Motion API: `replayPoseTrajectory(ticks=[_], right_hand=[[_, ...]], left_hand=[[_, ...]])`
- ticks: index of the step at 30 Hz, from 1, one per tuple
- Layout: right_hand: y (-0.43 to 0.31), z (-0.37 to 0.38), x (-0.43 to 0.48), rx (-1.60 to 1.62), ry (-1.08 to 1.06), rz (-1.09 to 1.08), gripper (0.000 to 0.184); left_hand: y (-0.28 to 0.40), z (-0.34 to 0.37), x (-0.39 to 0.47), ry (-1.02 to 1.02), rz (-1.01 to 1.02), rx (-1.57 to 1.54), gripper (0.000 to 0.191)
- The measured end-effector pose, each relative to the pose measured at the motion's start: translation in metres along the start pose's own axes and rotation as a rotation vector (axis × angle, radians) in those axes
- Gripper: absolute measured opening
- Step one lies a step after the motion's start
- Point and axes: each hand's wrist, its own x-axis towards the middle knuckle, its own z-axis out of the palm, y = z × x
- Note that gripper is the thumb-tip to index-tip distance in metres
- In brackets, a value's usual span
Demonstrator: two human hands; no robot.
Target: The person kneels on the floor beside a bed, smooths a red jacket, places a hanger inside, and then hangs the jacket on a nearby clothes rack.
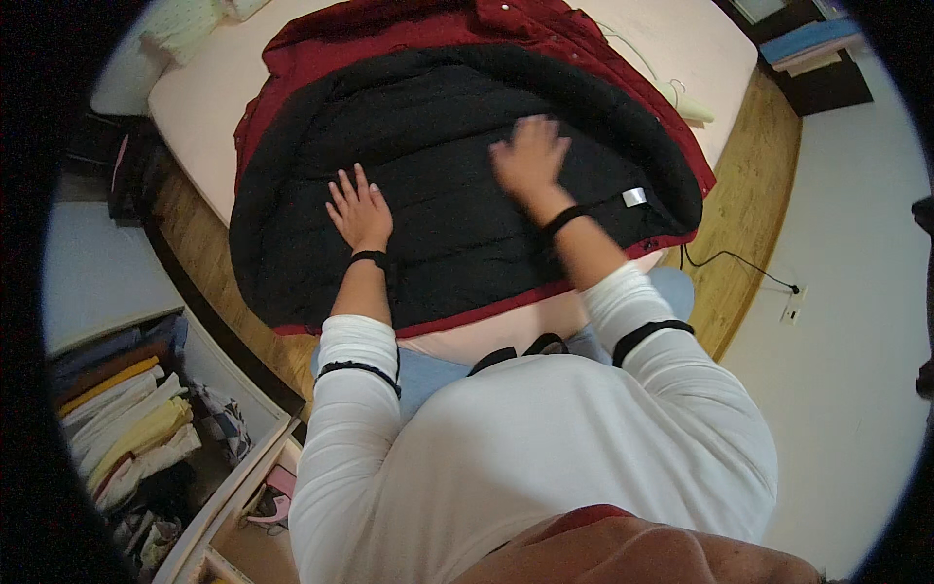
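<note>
A red jacket (pixel 350 47) with snap buttons is spread over the mattress, its black quilted lining (pixel 452 197) facing up. My left hand (pixel 361 212) rests palm down on the left part of the lining, fingers spread. Farther to the right, my right hand (pixel 533 160) is over the lining and slightly blurred; whether it presses on the cloth I cannot tell. Neither hand holds anything. A small white label (pixel 635 197) shows on the lining near the right edge. Black bands circle both wrists.
Under the jacket is a pale pink mattress (pixel 197 124). A pale hanger (pixel 686 102) lies at its right. At lower left, one drawer (pixel 241 379) holds folded clothes (pixel 135 431); a pink item (pixel 277 504) lies in another. A black cable (pixel 737 255) runs to a wall outlet (pixel 793 305).
</note>
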Motion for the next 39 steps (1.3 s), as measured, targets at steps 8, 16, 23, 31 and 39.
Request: replayPoseTrajectory(ticks=[8,16,23,31,39], right_hand=[[-0.015,0.010,-0.008,0.244,-0.080,-0.450,0.063],[0.186,-0.015,0.053,0.050,-0.509,0.276,0.067],[0.199,-0.021,0.031,0.086,0.025,-0.220,0.049],[0.147,-0.053,0.060,-0.123,-0.531,0.203,0.049],[0.047,0.076,0.154,0.532,-0.413,-0.355,0.053]], left_hand=[[-0.010,0.002,0.002,-0.017,0.038,0.001,0.059],[-0.010,0.005,0.004,-0.015,0.037,0.014,0.060],[-0.010,0.004,0.006,-0.057,0.018,0.015,0.060],[-0.005,-0.030,-0.015,-0.127,-0.015,0.016,0.069],[0.014,-0.015,-0.058,0.073,-0.229,-0.061,0.070]])
